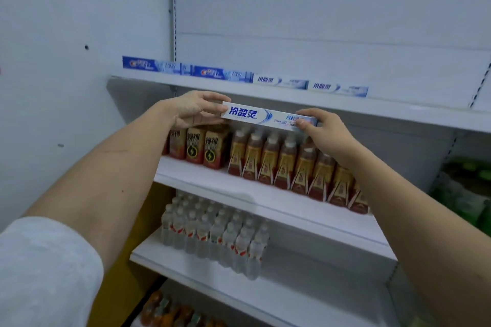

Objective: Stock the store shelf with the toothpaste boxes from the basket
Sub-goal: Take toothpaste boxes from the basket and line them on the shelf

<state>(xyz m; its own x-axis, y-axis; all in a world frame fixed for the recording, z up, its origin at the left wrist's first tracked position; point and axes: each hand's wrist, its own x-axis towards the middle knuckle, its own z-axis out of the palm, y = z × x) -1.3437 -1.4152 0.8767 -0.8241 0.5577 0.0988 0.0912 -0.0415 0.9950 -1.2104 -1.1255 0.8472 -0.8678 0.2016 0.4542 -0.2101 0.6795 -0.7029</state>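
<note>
White shelf [292, 99] just beyond fingertips, four toothpaste boxes [245, 77] in a row on it. Drink bottles [279, 162] below the knuckles. Left hand [195, 109] and right hand [322, 126] pinching one toothpaste box [261, 115] by its ends, level, between fingers.

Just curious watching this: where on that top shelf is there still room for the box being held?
The top shelf lies bare to the right of the last white toothpaste box, up to the slotted upright. Its left part is crowded with four boxes end to end. Both hands hold the new box just below the shelf edge.
</note>
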